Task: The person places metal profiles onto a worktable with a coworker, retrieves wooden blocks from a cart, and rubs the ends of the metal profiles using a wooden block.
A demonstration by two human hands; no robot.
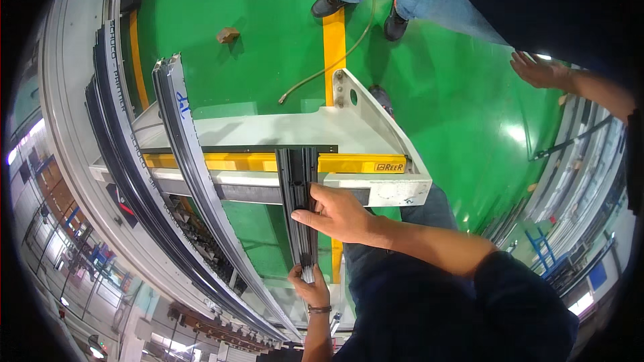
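From where I stood, the left hand (310, 286) pinched the lower end of a black profile (295, 208) at centre frame, and the right hand (342, 216) was clamped on its middle. The profile crossed a yellow bar (248, 163) on a white support (268, 127). Longer profiles (191, 151) ran down the left. Beyond, the glossy green floor (268, 0) carried a yellow stripe (333, 40) and a hose (315, 75), with a co-worker (463, 13) at upper right.
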